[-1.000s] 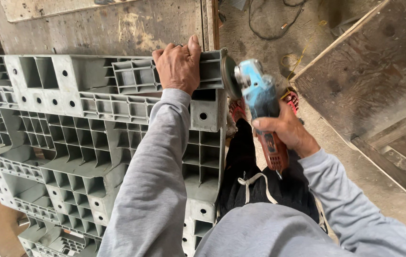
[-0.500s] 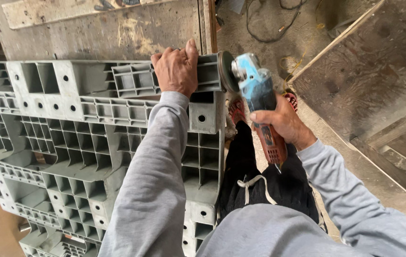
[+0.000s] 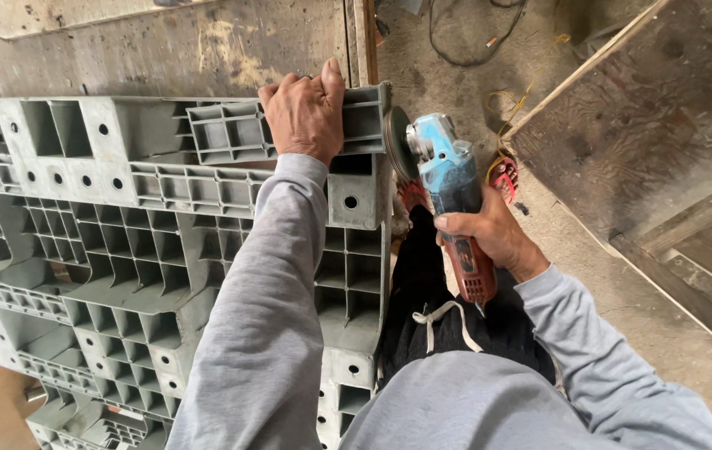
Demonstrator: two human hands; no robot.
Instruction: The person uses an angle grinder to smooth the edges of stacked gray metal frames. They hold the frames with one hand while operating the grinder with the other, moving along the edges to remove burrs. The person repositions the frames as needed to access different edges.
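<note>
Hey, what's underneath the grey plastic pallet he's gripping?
A worn wooden board shows beyond the grey plastic pallet, which the left hand grips. The pallet covers whatever lies directly beneath it.

Left hand (image 3: 306,112) atop pallet (image 3: 122,250); grinder (image 3: 448,192) just right of pallet edge.

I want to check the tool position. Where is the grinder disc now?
In the head view, the grinder disc is right of centre, at the right edge of the grey plastic pallet, just right of the left hand; the right hand holds the grinder.
</note>
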